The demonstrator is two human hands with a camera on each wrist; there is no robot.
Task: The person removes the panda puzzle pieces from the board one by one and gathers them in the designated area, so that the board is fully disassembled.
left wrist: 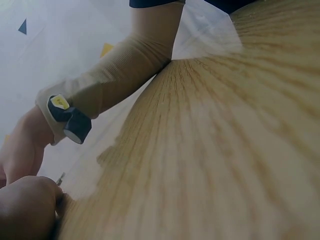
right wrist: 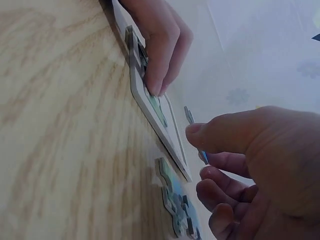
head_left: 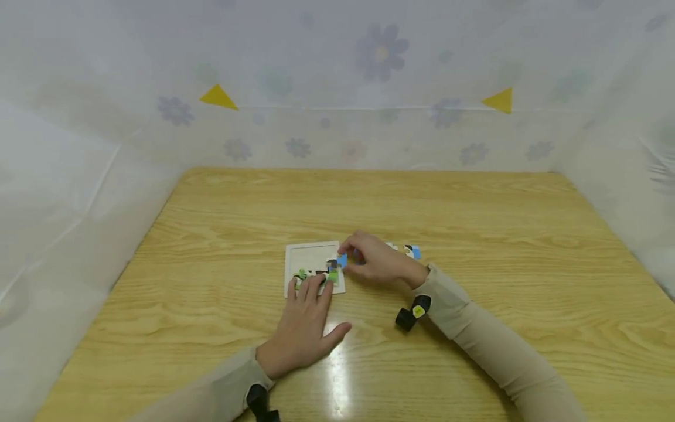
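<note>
No legible text or labels anywhere

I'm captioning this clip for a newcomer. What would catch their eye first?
Mid-table, the right hand pinches a blue puzzle piece just over the white puzzle tray. The left hand lies flat, fingers pressing the tray's near edge. A few loose pieces lie on the wooden table behind the right hand.

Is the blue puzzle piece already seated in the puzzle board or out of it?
Out of it: the right hand pinches the blue piece above the board, clear of its surface.
</note>
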